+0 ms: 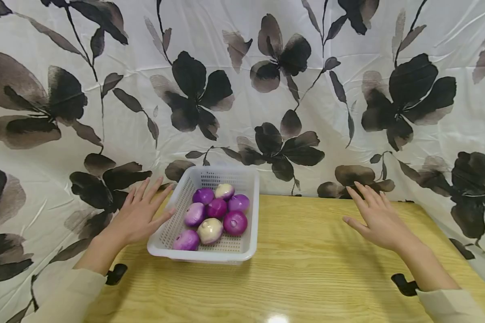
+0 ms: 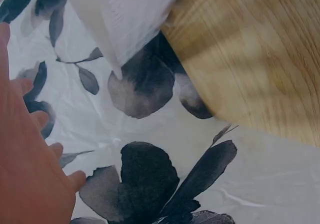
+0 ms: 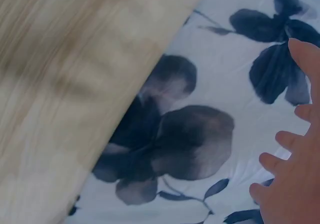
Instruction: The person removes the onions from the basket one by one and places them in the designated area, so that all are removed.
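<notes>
A white plastic basket [image 1: 253,215] on the left half of the table holds several onions, most of them purple, such as the round onion [image 1: 235,223] at its right side. Two look pale and yellowish, one of them the peeled onion [image 1: 210,231] near the front. My left hand [image 1: 139,220] is spread beside the basket's left wall, its thumb overlapping the rim in the head view. Over the right part of the table hovers my right hand [image 1: 377,220], fingers extended and holding nothing. In the left wrist view a corner of the basket [image 2: 135,19] shows.
The wooden table [image 1: 307,269] has its far edge against a white cloth [image 1: 210,27] printed with dark flowers. This cloth also hangs past the table's left and right sides. Black straps or wrist mounts [image 1: 404,285] show near both wrists.
</notes>
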Demonstrator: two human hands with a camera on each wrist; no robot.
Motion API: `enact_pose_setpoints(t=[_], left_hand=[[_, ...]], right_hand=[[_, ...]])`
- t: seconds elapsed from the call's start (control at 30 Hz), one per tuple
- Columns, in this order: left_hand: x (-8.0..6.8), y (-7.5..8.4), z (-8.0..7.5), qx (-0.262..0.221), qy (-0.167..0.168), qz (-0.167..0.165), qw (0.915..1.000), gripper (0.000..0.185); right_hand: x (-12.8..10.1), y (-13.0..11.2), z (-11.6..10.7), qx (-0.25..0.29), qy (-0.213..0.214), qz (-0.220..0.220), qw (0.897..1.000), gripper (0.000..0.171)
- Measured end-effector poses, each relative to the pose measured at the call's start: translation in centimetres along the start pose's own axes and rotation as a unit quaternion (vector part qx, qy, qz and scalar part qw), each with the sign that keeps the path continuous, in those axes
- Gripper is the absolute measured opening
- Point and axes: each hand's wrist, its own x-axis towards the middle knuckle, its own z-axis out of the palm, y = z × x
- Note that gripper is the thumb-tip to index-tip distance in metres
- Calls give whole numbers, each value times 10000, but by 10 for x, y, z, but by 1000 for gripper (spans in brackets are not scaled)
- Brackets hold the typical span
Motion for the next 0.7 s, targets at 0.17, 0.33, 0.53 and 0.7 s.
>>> enact_pose_setpoints(t=[0.17,0.33,0.53,0.7], left_hand=[[-5,1,0,-103,60,27,9999,78],[-9,6,3,-311,162,121,9993,77],[-16,9,9,-378,280,192,9987,75],[-23,11,12,-446,238,200,9985,77]], right_hand=[[7,-11,4,161,122,-241,9995,83],[12,-20,7,182,118,-403,9990,84],[20,-34,9,244,64,-503,9984,82],[31,-52,13,369,77,-674,9970,80]])
